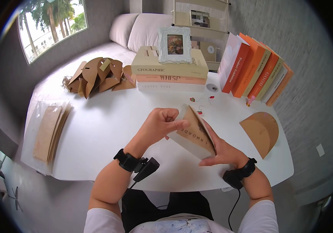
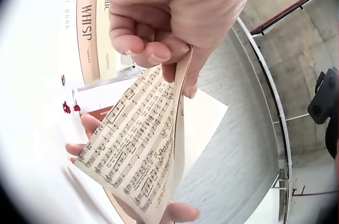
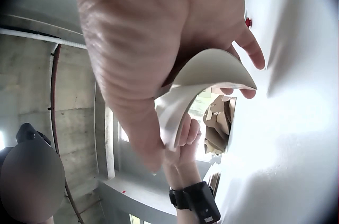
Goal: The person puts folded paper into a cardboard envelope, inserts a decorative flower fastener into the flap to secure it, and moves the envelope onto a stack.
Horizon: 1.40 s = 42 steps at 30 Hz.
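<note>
A stack of printed paper sheets [image 1: 192,134] is held above the white table between both hands. The left hand [image 1: 161,123] pinches its upper end between thumb and curled fingers. Around the lower right end lies the right hand [image 1: 224,149], its thumb on one side and fingers on the other. In the left wrist view, a sheet with music notation [image 2: 132,142] faces the camera and the left hand [image 2: 175,17] pinches the edge. The right wrist view shows the sheets [image 3: 206,73] bent within the right hand [image 3: 153,39].
Stacked books [image 1: 170,77] carry a white picture frame [image 1: 175,46]. Upright books [image 1: 251,68] stand at the right back, with a brown semicircular folder [image 1: 262,130] in front. Brown paper pieces [image 1: 98,75] and a clear packet [image 1: 49,132] lie left. Small red items [image 1: 200,112] lie beyond the hands.
</note>
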Motion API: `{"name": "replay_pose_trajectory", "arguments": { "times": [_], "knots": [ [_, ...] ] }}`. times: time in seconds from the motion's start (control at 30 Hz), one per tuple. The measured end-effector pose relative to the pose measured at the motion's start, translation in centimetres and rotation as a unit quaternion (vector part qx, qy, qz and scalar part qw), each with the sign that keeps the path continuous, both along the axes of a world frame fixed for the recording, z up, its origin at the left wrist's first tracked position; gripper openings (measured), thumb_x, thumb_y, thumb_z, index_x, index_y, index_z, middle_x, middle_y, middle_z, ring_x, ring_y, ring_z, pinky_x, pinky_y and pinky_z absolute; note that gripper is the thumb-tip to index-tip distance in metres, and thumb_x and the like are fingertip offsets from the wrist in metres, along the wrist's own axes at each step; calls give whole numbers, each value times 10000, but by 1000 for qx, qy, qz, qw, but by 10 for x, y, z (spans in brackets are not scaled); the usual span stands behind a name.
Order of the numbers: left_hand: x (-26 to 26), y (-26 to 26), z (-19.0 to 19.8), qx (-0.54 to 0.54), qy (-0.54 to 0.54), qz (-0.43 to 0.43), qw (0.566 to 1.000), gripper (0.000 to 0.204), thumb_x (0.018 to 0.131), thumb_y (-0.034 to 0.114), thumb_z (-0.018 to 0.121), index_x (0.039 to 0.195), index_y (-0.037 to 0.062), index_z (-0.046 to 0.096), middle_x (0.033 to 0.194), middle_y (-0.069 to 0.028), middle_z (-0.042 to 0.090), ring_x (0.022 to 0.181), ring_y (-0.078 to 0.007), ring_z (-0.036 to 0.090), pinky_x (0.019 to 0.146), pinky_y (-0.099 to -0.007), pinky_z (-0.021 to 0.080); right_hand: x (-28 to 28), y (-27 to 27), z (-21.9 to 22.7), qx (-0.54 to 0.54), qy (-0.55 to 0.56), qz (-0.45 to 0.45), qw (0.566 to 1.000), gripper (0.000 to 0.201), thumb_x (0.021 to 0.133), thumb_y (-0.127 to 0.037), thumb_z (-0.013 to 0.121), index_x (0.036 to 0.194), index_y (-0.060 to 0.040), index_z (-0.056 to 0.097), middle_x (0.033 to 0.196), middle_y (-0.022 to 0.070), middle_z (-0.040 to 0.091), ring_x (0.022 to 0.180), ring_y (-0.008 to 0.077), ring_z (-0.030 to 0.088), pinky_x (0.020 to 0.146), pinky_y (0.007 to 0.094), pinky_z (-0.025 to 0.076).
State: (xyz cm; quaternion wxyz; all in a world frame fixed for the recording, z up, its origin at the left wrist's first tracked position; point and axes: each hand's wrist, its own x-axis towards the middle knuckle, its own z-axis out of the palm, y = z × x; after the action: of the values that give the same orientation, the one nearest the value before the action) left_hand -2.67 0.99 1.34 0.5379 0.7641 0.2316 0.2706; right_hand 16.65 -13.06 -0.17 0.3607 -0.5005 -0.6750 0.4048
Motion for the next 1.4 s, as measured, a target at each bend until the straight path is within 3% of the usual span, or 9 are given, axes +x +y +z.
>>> {"name": "replay_pose_trajectory", "arguments": {
  "times": [0.23,0.3,0.4,0.53,0.6,0.83,1.07,1.17,1.4],
  "knots": [
    [-4,12,-11,-48,-60,-63,995,417,888,299,698,625,99,443,592,92,388,565,-9,357,498,-177,317,22,-5,-16,-171,311,-155,922,773,770,-169,770,1412,-37,363,1326,143,507,1232,244,488,1020,353,386],
    [-5,5,-1,-67,-59,-68,994,386,891,277,696,644,92,465,608,96,393,585,-8,349,515,-179,290,50,-3,-46,228,-194,-46,953,522,816,-35,710,1290,1,494,1202,135,597,1095,239,581,948,337,447],
    [-8,11,1,-73,-57,-60,994,354,886,254,705,663,84,488,616,100,393,592,-6,330,520,-185,256,54,-8,-56,230,-106,-113,961,458,796,37,704,1228,8,558,1199,103,624,1086,233,600,963,327,453],
    [-13,23,1,-26,-7,28,999,370,853,269,740,655,86,487,578,101,379,532,-3,298,471,-200,232,66,-15,-53,173,-71,-81,979,480,851,18,648,1301,4,485,1238,130,587,1106,238,575,958,332,449],
    [-13,25,0,-23,2,39,999,384,850,270,744,638,90,478,561,100,372,508,-5,287,453,-206,223,68,-13,-58,-86,293,-48,951,618,877,-154,671,1403,-14,378,1343,126,509,1234,235,485,1038,347,381],
    [-3,17,-8,26,29,67,997,462,841,203,734,581,73,374,562,78,321,555,-32,270,460,-237,216,5,1,-22,-104,326,145,929,979,875,-493,625,1527,-108,4,1523,177,184,1332,248,359,1106,363,290],
    [5,13,-24,58,-24,25,998,287,856,119,683,636,47,513,562,82,426,546,-8,341,473,-207,268,4,12,-34,-123,261,15,957,828,922,-246,632,1526,-99,85,1377,162,446,1158,170,525,965,296,433],
    [7,17,-33,33,-62,-9,997,186,954,148,548,865,4,623,717,36,604,609,-3,482,524,-159,363,4,15,-41,-84,275,-43,957,475,891,-135,669,1312,7,503,1189,52,617,1106,76,547,963,250,417],
    [12,15,-33,-150,-203,-144,957,574,1011,467,342,1309,-18,413,1049,-128,655,861,-189,677,717,-318,566,22,16,-29,11,328,-180,927,334,908,-117,643,1206,12,565,1107,44,655,1019,82,592,928,252,457]
  ]
}}
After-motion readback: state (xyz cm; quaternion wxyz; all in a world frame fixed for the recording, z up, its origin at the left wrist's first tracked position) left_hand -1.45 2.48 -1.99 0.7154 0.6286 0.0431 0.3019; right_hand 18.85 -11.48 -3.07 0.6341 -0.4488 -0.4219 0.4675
